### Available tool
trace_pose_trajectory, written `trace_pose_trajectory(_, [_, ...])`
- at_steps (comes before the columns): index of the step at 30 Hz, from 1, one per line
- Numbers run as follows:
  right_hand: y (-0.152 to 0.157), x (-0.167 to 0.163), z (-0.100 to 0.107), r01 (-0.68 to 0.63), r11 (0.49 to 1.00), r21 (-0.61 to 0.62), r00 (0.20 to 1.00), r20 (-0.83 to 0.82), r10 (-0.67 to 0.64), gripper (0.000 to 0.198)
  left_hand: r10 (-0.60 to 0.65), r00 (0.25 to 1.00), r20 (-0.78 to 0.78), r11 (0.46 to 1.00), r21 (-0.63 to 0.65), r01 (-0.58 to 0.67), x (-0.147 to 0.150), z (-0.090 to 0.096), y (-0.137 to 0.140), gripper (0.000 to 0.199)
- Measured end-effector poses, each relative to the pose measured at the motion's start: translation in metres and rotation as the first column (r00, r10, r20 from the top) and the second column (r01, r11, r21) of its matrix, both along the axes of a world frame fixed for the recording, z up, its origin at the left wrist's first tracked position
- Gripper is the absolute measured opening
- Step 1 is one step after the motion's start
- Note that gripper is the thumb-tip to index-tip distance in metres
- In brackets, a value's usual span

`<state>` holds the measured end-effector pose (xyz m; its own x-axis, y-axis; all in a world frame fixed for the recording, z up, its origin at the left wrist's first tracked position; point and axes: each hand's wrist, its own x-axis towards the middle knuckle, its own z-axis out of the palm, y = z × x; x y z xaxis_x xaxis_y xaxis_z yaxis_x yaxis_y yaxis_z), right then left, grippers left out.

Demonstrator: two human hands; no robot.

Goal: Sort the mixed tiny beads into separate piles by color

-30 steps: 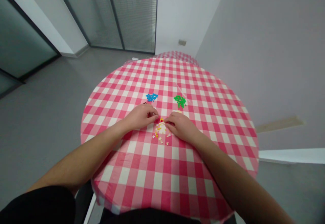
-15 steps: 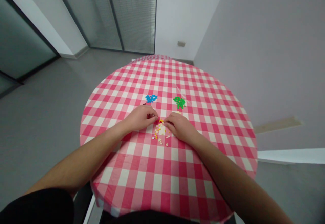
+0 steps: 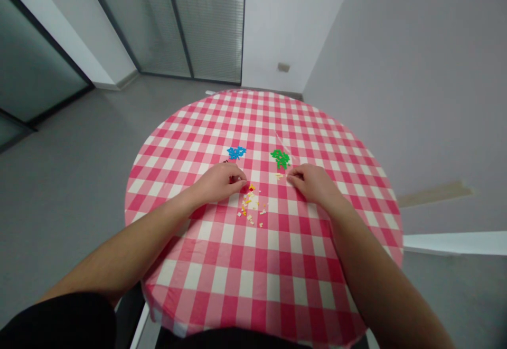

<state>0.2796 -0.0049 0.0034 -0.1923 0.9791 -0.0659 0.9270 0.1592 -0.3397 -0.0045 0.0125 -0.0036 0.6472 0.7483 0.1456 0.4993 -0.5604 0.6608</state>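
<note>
My left hand [image 3: 224, 183] rests low over the cloth, thumb and fingers curled together beside the upper left of a loose scatter of small yellow, white and red pieces [image 3: 248, 201]. Whether a tiny piece is between those fingertips, I cannot make out. My right hand [image 3: 312, 184] is pinched closed, its fingertips just right of a few cream pieces [image 3: 279, 176]. What it holds, if anything, is too small to see. Beyond it lies a pile of small green pieces [image 3: 280, 159]. A blue pile [image 3: 236, 152] sits beyond my left hand, with some dark bits [image 3: 225, 162] partly hidden behind that hand.
A red-and-white checked cloth [image 3: 245, 280] covers the round table. Past its far edge stand a glass partition [image 3: 214, 27] and a white wall [image 3: 285, 32]; another wall [image 3: 415, 85] rises on the right.
My right hand has moved right and slightly away from me, from the yellow and white scatter to beside the cream pieces. My left hand has stayed nearly in place.
</note>
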Motion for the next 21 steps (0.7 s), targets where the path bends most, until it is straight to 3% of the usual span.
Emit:
trace_pose_trajectory(9, [0.001,-0.007,-0.004,-0.049,0.999,-0.015,0.999,0.003,0.049,0.02,-0.015,1.0,-0.003,1.0,0.005,0.015,0.001,0.002,-0.001,0.02])
trace_pose_trajectory(13, [-0.002,-0.003,-0.004,0.021,1.0,0.013,0.974,-0.227,-0.018,0.019,-0.017,1.0,-0.004,1.0,0.012,0.017,0.001,0.002,-0.001,0.019])
trace_pose_trajectory(15, [-0.006,-0.007,-0.004,-0.009,0.997,-0.073,0.89,-0.454,-0.026,0.02,-0.021,1.0,-0.005,1.0,0.015,0.021,0.001,0.001,-0.001,0.019])
trace_pose_trajectory(17, [-0.012,-0.016,-0.006,-0.129,0.97,-0.206,0.765,-0.643,-0.035,0.023,-0.022,1.0,-0.004,1.0,0.019,0.022,0.001,0.0,0.0,0.019])
trace_pose_trajectory(21, [-0.02,-0.035,-0.014,-0.314,0.896,-0.315,0.584,-0.808,-0.079,0.023,-0.008,1.0,0.007,1.0,0.025,0.008,0.001,-0.003,0.001,0.019])
